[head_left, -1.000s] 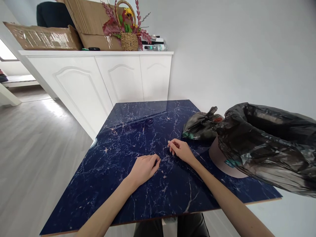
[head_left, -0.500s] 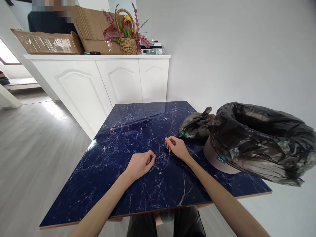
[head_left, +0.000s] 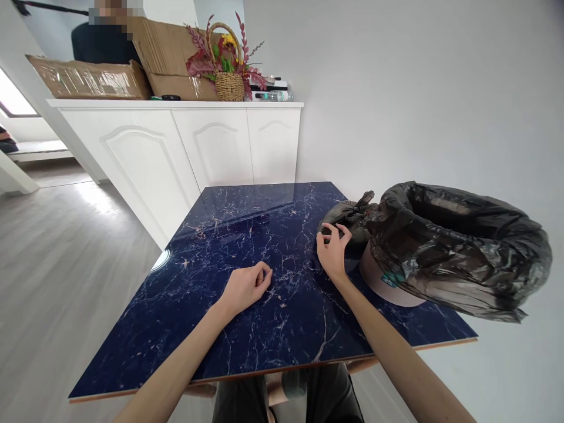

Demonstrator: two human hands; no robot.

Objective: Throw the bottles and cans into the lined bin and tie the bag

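Note:
My left hand (head_left: 245, 286) rests on the dark blue marble tabletop (head_left: 229, 235), fingers curled loosely into a fist with nothing seen in them. My right hand (head_left: 332, 249) is raised off the table with fingers spread, its fingertips touching the near side of a small tied black plastic bag (head_left: 350, 216). Right beside that bag stands a round bin (head_left: 388, 285) lined with a large crumpled black bag (head_left: 453, 247) folded over its rim.
A white cabinet (head_left: 176, 147) stands behind the table, carrying cardboard boxes (head_left: 92, 79), a wicker flower basket (head_left: 227, 64) and a bottle (head_left: 275, 96). A person in dark clothes (head_left: 103, 41) is behind the boxes. Grey wood floor (head_left: 57, 264) lies to the left.
My right hand lifted from the tabletop and moved right to the small tied bag, fingers opening. My left hand stayed put, curling a little more.

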